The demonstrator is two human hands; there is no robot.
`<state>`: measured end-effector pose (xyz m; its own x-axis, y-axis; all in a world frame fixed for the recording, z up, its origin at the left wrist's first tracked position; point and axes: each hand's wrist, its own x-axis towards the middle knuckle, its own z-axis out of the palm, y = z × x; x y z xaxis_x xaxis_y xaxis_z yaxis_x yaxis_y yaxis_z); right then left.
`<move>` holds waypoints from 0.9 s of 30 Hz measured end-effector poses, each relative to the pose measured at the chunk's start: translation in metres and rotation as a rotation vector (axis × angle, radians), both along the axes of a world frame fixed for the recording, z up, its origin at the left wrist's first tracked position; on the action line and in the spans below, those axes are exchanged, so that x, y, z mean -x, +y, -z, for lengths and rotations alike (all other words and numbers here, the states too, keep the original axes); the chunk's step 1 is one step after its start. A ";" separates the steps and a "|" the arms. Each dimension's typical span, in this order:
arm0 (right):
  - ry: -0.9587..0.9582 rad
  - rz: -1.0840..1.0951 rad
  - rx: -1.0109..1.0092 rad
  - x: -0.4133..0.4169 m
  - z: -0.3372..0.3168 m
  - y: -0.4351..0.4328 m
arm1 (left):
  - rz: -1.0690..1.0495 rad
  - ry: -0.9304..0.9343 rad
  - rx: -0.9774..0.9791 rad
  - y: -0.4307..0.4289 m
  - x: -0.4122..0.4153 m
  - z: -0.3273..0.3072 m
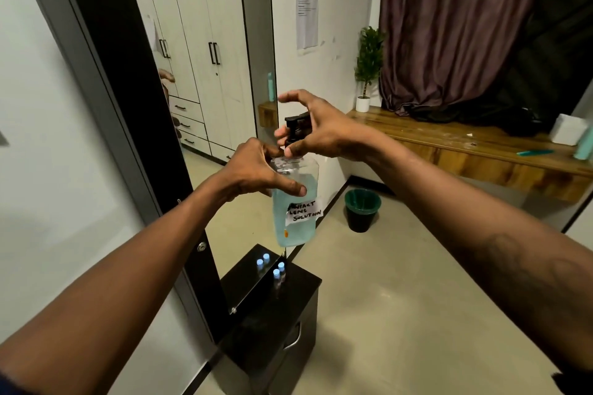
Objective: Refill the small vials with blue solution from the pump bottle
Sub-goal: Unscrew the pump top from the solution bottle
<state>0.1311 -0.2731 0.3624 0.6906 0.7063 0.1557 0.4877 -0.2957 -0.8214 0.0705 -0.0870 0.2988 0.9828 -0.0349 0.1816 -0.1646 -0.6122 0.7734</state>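
Beige flooring, a tall mirror (224, 74) against the wall and a green bin (362, 205) surround us. We hold the pump bottle (295, 202) in mid-air, above a black drawer cabinet (298, 285). Our left hand (253, 170) grips its shoulder, thumb pressed on the clear wall above the handwritten label (305, 212). Our right hand (316, 131) curls thumb and fingers round the neck under the black pump head (296, 125), forefinger lifted over it. Two small vials (278, 270) stand on the cabinet, right at the mirror's foot, seemingly with blue caps on.

We judge the risks plain. The bottle hangs unsupported and is well filled, so a slipping left hand would drop it onto the vials or floor. Twisting the neck could loosen the pump and slosh solution out. The vials' narrow mouths invite a missed squirt, and a nudge would topple them.
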 end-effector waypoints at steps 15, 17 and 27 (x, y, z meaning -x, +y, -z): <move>-0.137 -0.014 0.201 -0.008 0.003 0.018 | -0.059 0.009 -0.044 0.016 -0.008 0.003; -0.389 0.164 0.294 -0.009 0.006 0.028 | -0.069 -0.005 -0.033 0.016 -0.010 0.003; -0.322 0.081 0.311 -0.005 0.005 0.032 | -0.092 0.007 -0.037 0.025 -0.009 0.010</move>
<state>0.1360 -0.2410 0.3571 0.6967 0.6993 0.1603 0.6688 -0.5522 -0.4978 0.0797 -0.0619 0.2887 0.9834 0.0489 0.1750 -0.1012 -0.6523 0.7512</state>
